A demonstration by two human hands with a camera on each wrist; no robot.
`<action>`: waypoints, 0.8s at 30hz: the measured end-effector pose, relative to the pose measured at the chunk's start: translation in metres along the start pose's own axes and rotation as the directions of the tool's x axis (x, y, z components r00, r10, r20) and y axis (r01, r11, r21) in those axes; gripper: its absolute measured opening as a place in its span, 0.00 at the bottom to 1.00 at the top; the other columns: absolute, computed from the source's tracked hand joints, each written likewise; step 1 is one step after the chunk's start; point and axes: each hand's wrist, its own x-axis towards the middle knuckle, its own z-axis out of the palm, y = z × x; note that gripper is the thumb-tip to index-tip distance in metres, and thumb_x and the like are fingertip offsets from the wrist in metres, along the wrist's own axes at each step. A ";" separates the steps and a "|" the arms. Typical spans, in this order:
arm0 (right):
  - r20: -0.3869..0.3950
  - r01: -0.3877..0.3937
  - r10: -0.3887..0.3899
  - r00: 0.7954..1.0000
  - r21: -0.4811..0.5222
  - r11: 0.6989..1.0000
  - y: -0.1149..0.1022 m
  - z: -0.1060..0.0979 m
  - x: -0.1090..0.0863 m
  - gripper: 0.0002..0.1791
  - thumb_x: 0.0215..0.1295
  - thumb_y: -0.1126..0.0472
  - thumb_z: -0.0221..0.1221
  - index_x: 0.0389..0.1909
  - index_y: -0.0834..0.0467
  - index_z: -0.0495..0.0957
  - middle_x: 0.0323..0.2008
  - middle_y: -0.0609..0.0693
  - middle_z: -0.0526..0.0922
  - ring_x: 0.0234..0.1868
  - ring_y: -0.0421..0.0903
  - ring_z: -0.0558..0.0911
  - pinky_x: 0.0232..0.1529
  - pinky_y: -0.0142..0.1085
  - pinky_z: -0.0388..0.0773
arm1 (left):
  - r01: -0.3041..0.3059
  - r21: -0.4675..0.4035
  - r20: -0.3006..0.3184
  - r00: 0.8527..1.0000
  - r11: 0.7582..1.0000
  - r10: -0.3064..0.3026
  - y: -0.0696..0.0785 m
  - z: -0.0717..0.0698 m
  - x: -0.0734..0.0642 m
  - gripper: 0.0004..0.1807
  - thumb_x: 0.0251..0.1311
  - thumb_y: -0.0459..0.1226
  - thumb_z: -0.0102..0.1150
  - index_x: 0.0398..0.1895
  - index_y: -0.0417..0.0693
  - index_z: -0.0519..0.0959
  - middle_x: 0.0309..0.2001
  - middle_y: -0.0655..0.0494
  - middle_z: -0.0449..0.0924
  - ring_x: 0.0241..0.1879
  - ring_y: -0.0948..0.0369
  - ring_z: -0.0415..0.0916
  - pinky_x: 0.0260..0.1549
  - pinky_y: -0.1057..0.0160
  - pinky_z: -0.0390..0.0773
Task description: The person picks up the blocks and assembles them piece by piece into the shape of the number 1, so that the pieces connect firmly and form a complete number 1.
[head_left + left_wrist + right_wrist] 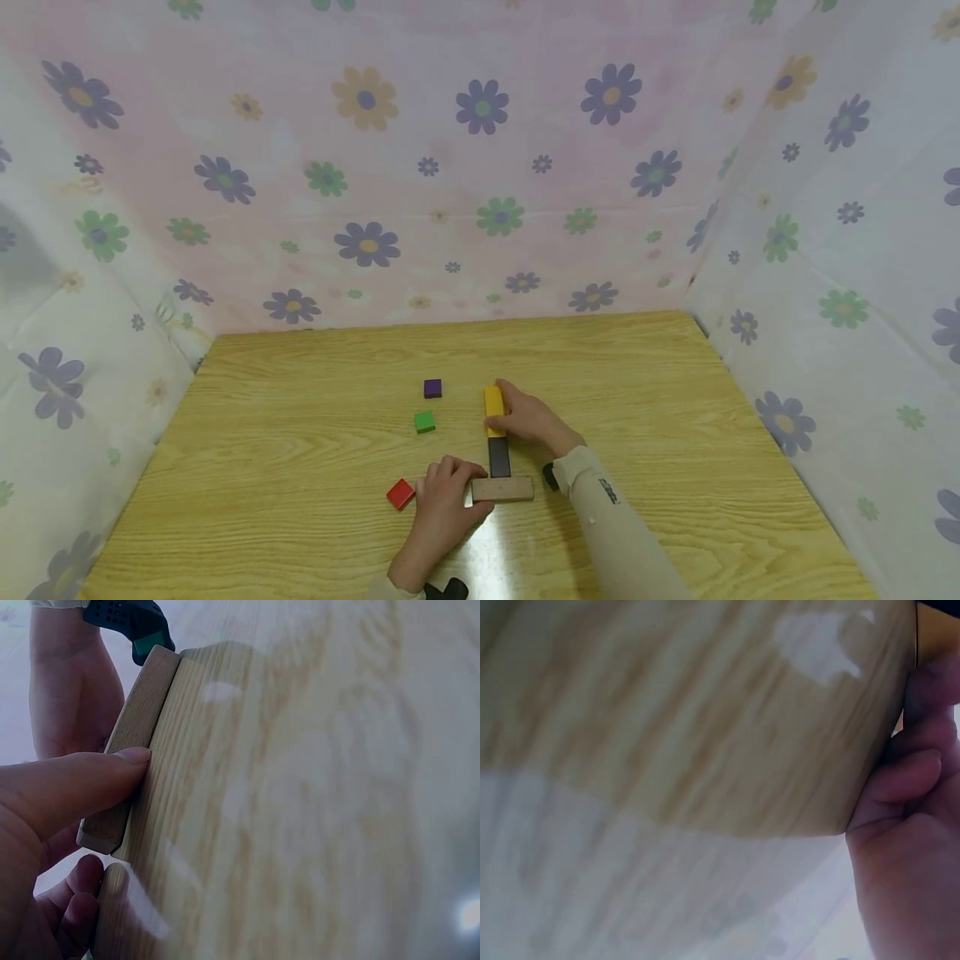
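Observation:
On the table lie a yellow block (pixel 492 402), a black block (pixel 498 458) and a plain wooden block (pixel 508 489) in a T-like layout, the wooden one crosswise at the near end. My left hand (pixel 442 510) pinches the wooden block's left end, thumb on its near side. The left wrist view shows that thumb (pixel 120 774) pressed along the block's face. My right hand (pixel 534 419) grips the yellow block from the right, thumb at its near end and fingers at the far end. Only a strip of yellow shows beside the right hand's fingers (pixel 915 776) in the right wrist view.
Left of the row sit a purple block (pixel 432 388) and a green block (pixel 424 422). A red block (pixel 401 494) lies turned at an angle, close beside my left hand. Flower-patterned cloth (pixel 420 183) surrounds the wood-grain table (pixel 300 417) at the back and sides.

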 end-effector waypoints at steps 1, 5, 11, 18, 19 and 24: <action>0.000 0.000 0.000 1.000 0.005 1.000 0.000 0.000 0.000 0.43 0.57 0.45 0.56 0.68 0.56 0.48 0.55 0.54 0.69 0.43 0.46 0.71 0.49 0.44 0.66 | -0.001 0.002 -0.002 1.000 1.000 0.001 0.000 0.000 0.000 0.18 0.41 0.50 0.66 0.38 0.63 0.76 0.37 0.65 0.64 0.34 0.63 0.57 0.29 0.60 0.51; -0.003 -0.013 0.014 1.000 0.033 0.999 0.003 -0.001 0.000 0.42 0.59 0.44 0.53 0.68 0.57 0.47 0.59 0.56 0.65 0.51 0.49 0.70 0.53 0.46 0.63 | -0.001 -0.002 -0.001 1.000 1.000 0.001 0.000 0.000 -0.001 0.18 0.41 0.50 0.66 0.38 0.63 0.76 0.37 0.65 0.64 0.34 0.63 0.57 0.30 0.60 0.51; -0.025 -0.021 0.022 0.999 0.059 0.998 0.009 0.001 0.003 0.38 0.62 0.44 0.49 0.68 0.55 0.49 0.64 0.54 0.59 0.61 0.52 0.63 0.58 0.47 0.57 | 0.001 -0.012 0.005 1.000 1.000 0.000 0.000 -0.001 -0.001 0.18 0.41 0.50 0.66 0.38 0.63 0.76 0.37 0.65 0.64 0.34 0.63 0.57 0.29 0.60 0.50; -0.100 -0.038 0.054 0.994 0.157 0.987 0.013 0.002 0.001 0.33 0.62 0.44 0.49 0.66 0.51 0.55 0.46 0.53 0.75 0.45 0.49 0.74 0.47 0.47 0.67 | -0.004 -0.014 -0.008 1.000 1.000 0.004 0.000 -0.001 -0.002 0.18 0.40 0.49 0.67 0.38 0.63 0.76 0.37 0.65 0.64 0.34 0.63 0.57 0.29 0.60 0.50; -0.110 -0.037 0.056 0.992 0.165 0.986 0.013 0.001 0.001 0.32 0.62 0.45 0.50 0.65 0.51 0.56 0.41 0.52 0.76 0.39 0.48 0.75 0.43 0.45 0.69 | -0.005 -0.013 -0.010 1.000 1.000 0.005 0.000 0.000 -0.001 0.18 0.40 0.49 0.67 0.38 0.63 0.76 0.37 0.65 0.64 0.34 0.63 0.57 0.29 0.60 0.50; -0.111 -0.010 0.031 0.993 0.190 0.982 0.013 -0.003 -0.003 0.30 0.63 0.48 0.50 0.64 0.53 0.57 0.28 0.49 0.73 0.22 0.44 0.71 0.27 0.37 0.68 | -0.008 -0.011 -0.016 1.000 1.000 0.008 0.000 -0.001 -0.001 0.18 0.40 0.49 0.67 0.38 0.63 0.76 0.37 0.65 0.64 0.34 0.63 0.57 0.29 0.60 0.50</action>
